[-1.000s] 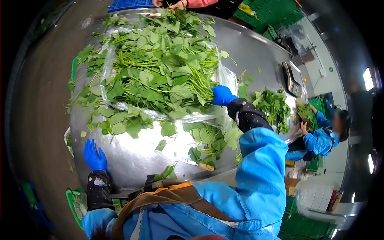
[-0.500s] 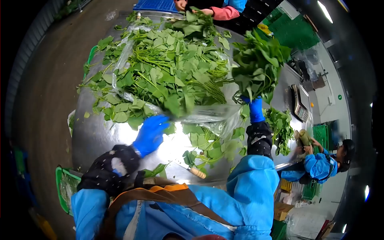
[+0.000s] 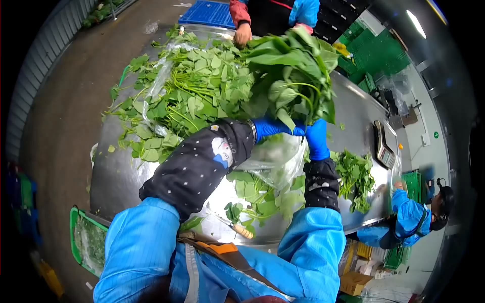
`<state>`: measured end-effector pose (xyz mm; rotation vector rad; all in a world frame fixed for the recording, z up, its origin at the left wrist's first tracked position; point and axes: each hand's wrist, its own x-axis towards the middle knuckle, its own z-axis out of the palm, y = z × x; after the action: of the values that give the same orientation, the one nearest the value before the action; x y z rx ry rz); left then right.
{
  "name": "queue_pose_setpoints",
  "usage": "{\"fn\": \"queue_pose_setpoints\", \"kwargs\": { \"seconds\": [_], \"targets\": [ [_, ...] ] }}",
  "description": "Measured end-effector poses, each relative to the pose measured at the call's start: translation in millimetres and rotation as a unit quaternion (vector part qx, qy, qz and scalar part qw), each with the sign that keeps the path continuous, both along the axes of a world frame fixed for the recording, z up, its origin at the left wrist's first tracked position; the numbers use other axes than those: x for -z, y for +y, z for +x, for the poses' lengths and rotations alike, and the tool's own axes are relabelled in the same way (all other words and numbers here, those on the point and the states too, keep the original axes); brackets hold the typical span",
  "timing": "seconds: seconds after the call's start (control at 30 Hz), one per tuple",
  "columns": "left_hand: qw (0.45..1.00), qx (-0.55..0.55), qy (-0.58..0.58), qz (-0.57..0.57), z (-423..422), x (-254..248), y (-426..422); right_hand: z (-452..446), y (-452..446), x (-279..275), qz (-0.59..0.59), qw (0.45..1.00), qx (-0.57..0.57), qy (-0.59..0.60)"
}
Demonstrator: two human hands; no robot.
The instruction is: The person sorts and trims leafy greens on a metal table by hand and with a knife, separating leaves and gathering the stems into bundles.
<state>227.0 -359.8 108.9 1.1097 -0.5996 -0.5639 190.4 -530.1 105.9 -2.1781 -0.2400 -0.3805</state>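
A large bunch of leafy greens (image 3: 298,76) stands upright above the metal table, its stems gathered low. My right hand (image 3: 317,140), in a blue glove, is closed round the stem end. Against the bunch from the left is my left hand (image 3: 275,128), also blue-gloved, its fingers partly hidden by leaves and the other hand. The pile of greens (image 3: 202,86) lies on plastic film to the left. Below the hands are crumpled clear film (image 3: 283,164) and loose leaves (image 3: 257,192). A wooden-handled knife (image 3: 242,231) rests near the front edge.
Across the metal table (image 3: 118,177) a co-worker's hand (image 3: 243,35) is by the pile. A blue crate (image 3: 207,14) sits at the far edge. To the right are another bunch (image 3: 356,177), a scale (image 3: 385,146) and a second co-worker (image 3: 409,217). A green basket (image 3: 74,237) stands front left.
My left hand has moved from the left side of the table over to the bunch. My right hand has lifted the bunch from the pile and turned it upright.
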Motion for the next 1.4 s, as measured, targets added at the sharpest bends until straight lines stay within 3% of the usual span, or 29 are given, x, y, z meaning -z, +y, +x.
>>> {"fn": "queue_pose_setpoints", "kwargs": {
  "seconds": [0.03,0.07,0.1,0.17,0.2,0.23,0.37,0.43,0.5,0.53,0.57,0.6,0.63,0.67,0.7,0.73,0.77,0.9,1.0,1.03,1.1,1.2,1.23,1.3,1.33,1.4],
  "targets": [
    [0.998,0.020,0.058,-0.020,-3.7,-16.1,5.6,-5.1,19.3,-22.5,-0.094,0.995,-0.012,-0.039],
    [0.991,0.030,0.124,-0.039,-12.9,-32.2,15.8,-15.4,47.9,-42.1,-0.068,0.995,0.003,-0.078],
    [0.982,0.025,0.179,-0.057,-24.8,-44.4,28.6,-1.0,51.8,-30.2,-0.119,0.986,0.001,-0.113],
    [0.972,-0.027,0.211,-0.097,-44.5,-44.7,57.8,-10.4,94.5,-46.7,-0.218,0.959,0.016,-0.178],
    [0.974,-0.074,0.169,-0.129,-47.1,-29.1,75.2,-28.8,128.8,-72.1,-0.223,0.969,0.027,-0.102],
    [0.972,-0.121,0.125,-0.159,-49.7,-13.5,92.6,-22.9,146.5,-49.0,-0.243,0.965,0.026,-0.090],
    [0.957,-0.247,0.103,-0.111,-109.7,18.3,203.5,-71.1,246.8,-54.4,-0.180,0.972,-0.134,-0.065],
    [0.912,-0.211,0.278,-0.216,-144.3,40.7,262.8,-94.1,293.7,-27.9,-0.194,0.957,-0.215,0.000],
    [0.850,-0.315,0.378,-0.187,-191.3,72.5,310.3,-117.8,334.6,28.8,-0.120,0.943,-0.292,0.103],
    [0.850,-0.351,0.366,-0.142,-209.1,136.4,336.2,-132.4,352.1,62.2,-0.084,0.928,-0.327,0.161],
    [0.819,-0.295,0.443,-0.216,-225.4,134.7,346.3,-143.2,358.8,92.3,-0.032,0.905,-0.333,0.263],
    [0.769,-0.242,0.521,-0.280,-241.2,133.1,356.4,-144.7,362.3,83.1,0.152,0.796,-0.353,0.468],
    [0.759,-0.270,0.498,-0.322,-253.9,156.6,363.7,-147.6,359.7,107.3,0.251,0.787,-0.307,0.472],
    [0.749,-0.279,0.514,-0.311,-263.7,161.1,367.1,-150.0,347.7,119.8,0.309,0.814,-0.316,0.376],
    [0.741,-0.285,0.530,-0.299,-269.9,160.4,368.5,-143.2,331.1,125.1,0.238,0.876,-0.334,0.255],
    [0.734,-0.274,0.536,-0.315,-273.7,154.2,369.4,-143.5,320.8,115.0,0.349,0.836,-0.218,0.363],
    [0.735,-0.252,0.540,-0.324,-276.7,157.3,373.7,-141.9,316.4,111.8,0.371,0.806,-0.192,0.419],
    [0.727,-0.272,0.559,-0.293,-280.5,162.4,380.8,-156.2,336.8,129.7,0.215,0.725,-0.215,0.618],
    [0.712,-0.253,0.584,-0.297,-277.1,169.8,384.3,-187.1,342.4,137.5,0.318,0.602,-0.305,0.666],
    [0.722,-0.248,0.578,-0.288,-275.6,169.4,386.2,-189.4,339.9,139.8,0.264,0.637,-0.358,0.630],
    [0.733,-0.241,0.575,-0.273,-282.5,161.2,388.5,-204.7,334.6,135.5,0.268,0.673,-0.342,0.598],
    [0.760,-0.204,0.564,-0.248,-293.1,153.2,391.7,-204.3,338.3,119.6,0.092,0.774,-0.269,0.566],
    [0.771,-0.184,0.554,-0.256,-295.1,151.7,391.6,-202.2,337.0,130.3,0.165,0.776,-0.207,0.572],
    [0.759,-0.195,0.569,-0.251,-293.3,149.7,386.7,-191.8,335.5,137.0,0.157,0.777,-0.240,0.561],
    [0.757,-0.200,0.574,-0.238,-289.6,150.8,384.0,-192.2,341.9,133.7,0.185,0.752,-0.218,0.594],
    [0.758,-0.186,0.579,-0.237,-283.5,154.4,383.6,-193.6,349.3,155.9,0.282,0.722,-0.306,0.553]
  ]
}}
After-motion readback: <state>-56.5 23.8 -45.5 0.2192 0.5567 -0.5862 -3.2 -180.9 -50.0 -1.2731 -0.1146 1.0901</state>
